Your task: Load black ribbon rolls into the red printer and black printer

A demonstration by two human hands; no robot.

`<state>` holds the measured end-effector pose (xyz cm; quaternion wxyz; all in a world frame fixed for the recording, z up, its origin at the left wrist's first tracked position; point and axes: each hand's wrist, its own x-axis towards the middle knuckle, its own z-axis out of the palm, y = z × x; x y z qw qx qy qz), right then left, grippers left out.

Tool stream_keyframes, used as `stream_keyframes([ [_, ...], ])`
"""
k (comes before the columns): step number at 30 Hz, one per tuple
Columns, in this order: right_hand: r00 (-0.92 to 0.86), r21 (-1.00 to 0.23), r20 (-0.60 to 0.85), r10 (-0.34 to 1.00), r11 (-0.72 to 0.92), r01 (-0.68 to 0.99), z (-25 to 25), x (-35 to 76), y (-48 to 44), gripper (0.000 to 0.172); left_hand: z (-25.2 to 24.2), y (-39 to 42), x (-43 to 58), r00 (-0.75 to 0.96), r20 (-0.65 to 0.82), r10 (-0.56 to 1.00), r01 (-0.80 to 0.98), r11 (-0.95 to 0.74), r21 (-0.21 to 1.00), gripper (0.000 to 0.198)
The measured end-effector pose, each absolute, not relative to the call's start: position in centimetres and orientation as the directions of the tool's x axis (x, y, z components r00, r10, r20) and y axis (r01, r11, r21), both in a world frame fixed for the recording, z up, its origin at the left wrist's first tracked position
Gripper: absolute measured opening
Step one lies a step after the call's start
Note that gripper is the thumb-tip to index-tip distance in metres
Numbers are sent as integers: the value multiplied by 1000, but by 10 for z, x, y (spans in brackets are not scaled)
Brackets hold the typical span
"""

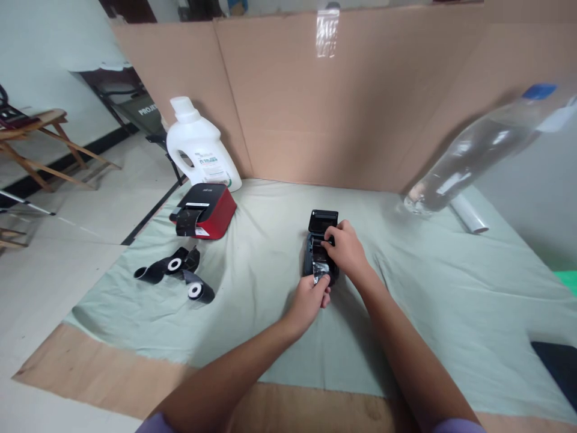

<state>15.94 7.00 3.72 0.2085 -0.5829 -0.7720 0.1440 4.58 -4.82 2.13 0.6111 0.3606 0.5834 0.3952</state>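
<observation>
A small dark label printer lies on the pale green cloth with its lid raised. My right hand rests curled on top of its open compartment, fingers pressed into it. My left hand pinches the shiny black strip that comes out of the printer's near end. To the left stands a red and black printer with a black strip hanging from its front. Two black ribbon rolls with white cores lie loose near it.
A white detergent jug stands at the back left against a cardboard wall. A clear plastic bottle leans at the right, above a white tube. Wooden furniture stands on the floor at far left.
</observation>
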Motion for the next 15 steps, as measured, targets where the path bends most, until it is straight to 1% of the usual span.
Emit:
stream_keyframes([
  [1,-209,-472,155,966,258,843,36,160,71,12,21,-48,46,6,-430,903,-70,429,900,39],
  [3,-137,-532,193,972,221,817,34,162,75,25,22,-48,46,15,-437,899,-81,437,896,38],
  [5,-85,-648,225,971,215,730,30,164,81,45,23,-49,47,56,-438,897,-84,441,893,36],
  [7,-96,-758,217,971,230,610,28,167,88,58,25,-49,47,104,-433,895,-87,442,893,35],
  [8,-113,-792,210,971,237,562,27,168,91,58,26,-49,48,123,-432,893,-89,444,892,35],
  [9,-131,-811,211,969,248,529,27,170,93,55,28,-49,48,137,-435,890,-92,449,889,35],
  [10,-150,-816,223,963,269,512,27,171,95,49,29,-48,47,145,-444,884,-94,459,883,35],
  [12,-197,-799,265,944,329,504,31,176,95,34,32,-47,47,155,-468,870,-102,486,868,34],
  [13,-235,-786,274,932,358,504,34,178,94,30,33,-46,46,158,-481,862,-108,500,859,33],
  [15,-337,-761,253,907,401,510,44,185,91,29,35,-44,45,159,-504,849,-122,523,843,32],
])
